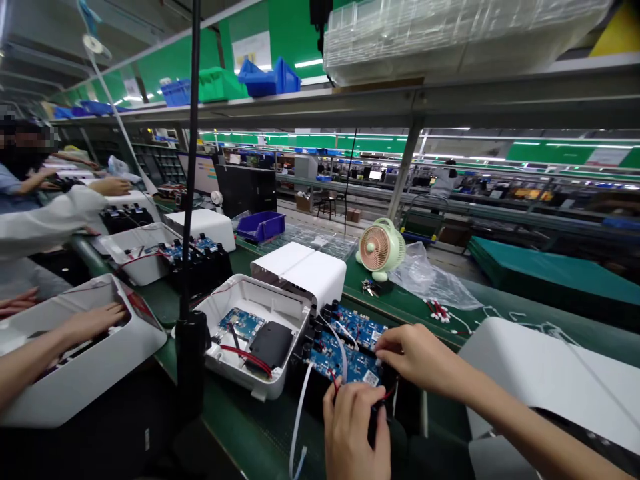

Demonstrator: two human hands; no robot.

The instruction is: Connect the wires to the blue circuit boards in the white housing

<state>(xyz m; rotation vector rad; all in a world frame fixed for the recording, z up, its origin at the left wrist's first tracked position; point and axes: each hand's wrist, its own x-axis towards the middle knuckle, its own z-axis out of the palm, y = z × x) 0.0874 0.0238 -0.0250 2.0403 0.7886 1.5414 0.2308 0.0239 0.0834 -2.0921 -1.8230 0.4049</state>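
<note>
Fingers (395, 336), both hands (354, 423) (425, 353) — at two adjacent blue boards (361, 327) (327, 360)

The right hand (420, 357) is bare, and the slender forearm (505, 407) behind it equally so; the left hand (356, 427) is bare too, with slim fingers (331, 410).

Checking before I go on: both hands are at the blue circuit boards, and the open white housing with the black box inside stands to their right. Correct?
Not quite: the open white housing with the black box inside stands to the left of the blue circuit boards, as the head view shows. The left hand and right hand are indeed at them.
</note>
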